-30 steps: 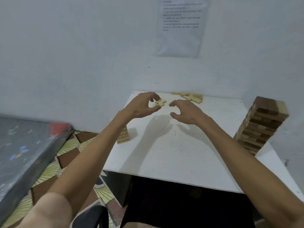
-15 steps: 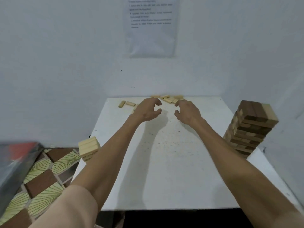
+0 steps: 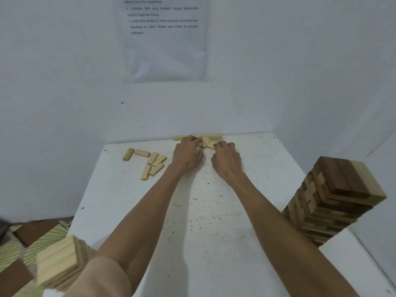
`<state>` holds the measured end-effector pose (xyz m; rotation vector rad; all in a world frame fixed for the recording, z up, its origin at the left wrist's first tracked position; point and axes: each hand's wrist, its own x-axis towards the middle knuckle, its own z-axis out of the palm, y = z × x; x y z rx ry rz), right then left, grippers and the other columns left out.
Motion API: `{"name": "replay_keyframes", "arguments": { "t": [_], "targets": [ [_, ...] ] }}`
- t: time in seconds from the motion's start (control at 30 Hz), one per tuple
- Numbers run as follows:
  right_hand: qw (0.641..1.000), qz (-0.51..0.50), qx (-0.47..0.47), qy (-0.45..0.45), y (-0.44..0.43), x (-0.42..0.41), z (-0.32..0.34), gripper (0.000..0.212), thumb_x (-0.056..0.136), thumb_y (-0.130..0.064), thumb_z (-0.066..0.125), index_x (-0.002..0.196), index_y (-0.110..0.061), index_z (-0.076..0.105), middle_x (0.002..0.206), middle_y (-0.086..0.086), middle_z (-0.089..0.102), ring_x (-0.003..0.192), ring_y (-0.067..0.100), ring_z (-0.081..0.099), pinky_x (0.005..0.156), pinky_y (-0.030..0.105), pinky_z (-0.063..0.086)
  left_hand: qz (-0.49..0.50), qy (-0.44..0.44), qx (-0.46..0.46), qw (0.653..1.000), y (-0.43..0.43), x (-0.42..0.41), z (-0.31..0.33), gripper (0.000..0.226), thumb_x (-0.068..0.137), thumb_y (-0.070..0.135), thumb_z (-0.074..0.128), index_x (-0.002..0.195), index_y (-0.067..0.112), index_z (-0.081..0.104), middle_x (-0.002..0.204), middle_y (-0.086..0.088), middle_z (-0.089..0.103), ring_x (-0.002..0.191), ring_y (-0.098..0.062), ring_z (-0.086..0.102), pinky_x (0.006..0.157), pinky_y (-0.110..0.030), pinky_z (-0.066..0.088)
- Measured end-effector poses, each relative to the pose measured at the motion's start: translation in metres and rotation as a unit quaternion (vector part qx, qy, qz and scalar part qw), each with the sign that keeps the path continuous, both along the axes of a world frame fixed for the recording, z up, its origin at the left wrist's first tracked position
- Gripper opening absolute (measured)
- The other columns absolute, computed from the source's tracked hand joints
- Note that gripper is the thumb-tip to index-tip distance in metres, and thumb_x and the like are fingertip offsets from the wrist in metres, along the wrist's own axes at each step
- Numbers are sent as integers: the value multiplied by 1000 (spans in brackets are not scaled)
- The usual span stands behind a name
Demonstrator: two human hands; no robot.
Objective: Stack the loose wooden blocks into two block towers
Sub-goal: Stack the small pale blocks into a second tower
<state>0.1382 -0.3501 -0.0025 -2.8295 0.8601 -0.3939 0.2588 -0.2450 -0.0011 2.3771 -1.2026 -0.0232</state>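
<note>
Several loose pale wooden blocks (image 3: 209, 140) lie in a pile at the table's far edge. My left hand (image 3: 187, 154) rests on the pile's left side, fingers curled over the blocks. My right hand (image 3: 226, 158) reaches the pile's right side, its fingertips on a block. Whether either hand grips a block is hidden by the fingers. A second scatter of pale blocks (image 3: 150, 162) lies to the left. A tall tower of dark and pale blocks (image 3: 330, 202) stands at the right. A short pale tower (image 3: 61, 261) stands at the near left corner.
The white table (image 3: 199, 215) stands in a corner, with white walls behind and at the right. A paper sheet (image 3: 165, 37) hangs on the back wall. Patterned floor tiles (image 3: 25, 236) show at the lower left.
Both hands have moved forward from the table's middle to the far pile of blocks. The view has swung right and down, bringing the left scatter and both towers into sight.
</note>
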Motion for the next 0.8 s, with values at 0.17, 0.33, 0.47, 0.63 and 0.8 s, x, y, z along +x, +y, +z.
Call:
{"name": "replay_keyframes", "arguments": {
  "t": [0.17,0.33,0.47,0.63,0.8],
  "targets": [
    [999,-9,-7,-49,1,0,-14,29,101,-16,54,128,-7,62,133,8,61,118,30,50,86,42,49,10,-41,-25,999,-1,-1,-12,29,96,27,58,122,20,69,135,-1,57,126,-23,49,101,-40,39],
    [994,-11,4,-104,0,-2,-15,25,96,-20,63,117,-7,68,122,11,62,113,30,53,80,44,54,30,-37,-72,996,7,-2,-18,26,91,37,64,110,20,68,127,0,60,118,-22,51,94,-40,41],
    [992,-14,34,-119,-1,-1,-14,23,98,-22,62,117,-10,65,117,9,64,112,27,54,78,39,51,37,-30,-84,995,12,-2,-18,24,90,41,67,103,20,65,117,0,63,115,-23,52,92,-40,42],
    [987,-17,72,-144,1,-5,-13,20,97,-16,63,115,-8,66,116,10,62,110,25,52,74,28,37,50,2,-85,995,19,-7,-13,22,89,40,67,100,20,65,109,0,66,111,-24,53,94,-40,41],
    [975,-12,131,-180,13,-22,-4,22,89,-16,71,109,-8,70,114,8,63,108,24,53,80,24,35,47,42,-118,991,39,-23,-9,21,89,35,71,101,18,68,109,0,68,107,-21,55,88,-34,43]
  ]
}}
